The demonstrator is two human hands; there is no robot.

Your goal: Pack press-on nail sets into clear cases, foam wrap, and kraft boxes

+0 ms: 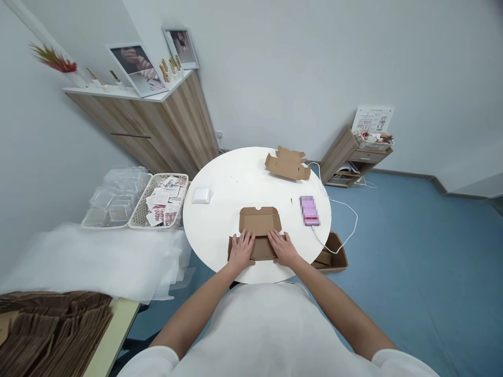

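Observation:
A brown cardboard box (262,222), partly unfolded, lies on the white round table (220,230) close to my body. Its larger panel with a small notch points away from me, and a lower panel lies nearer. My left hand (242,248) rests on the left part of the box, fingers stretched forward over the fold. On the right part, my right hand (283,247) lies with its fingers extended across the same fold. Both palms cover the box's side flaps, so those are partly hidden. Neither hand grasps anything.
Another unfolded cardboard box (288,163) lies at the table's far side. A phone (310,211) with a white cable is at right, a small white case (201,195) at left. Beside the table stand a basket of cards (159,201), plastic containers (118,196) and stacked flat cardboard (51,335).

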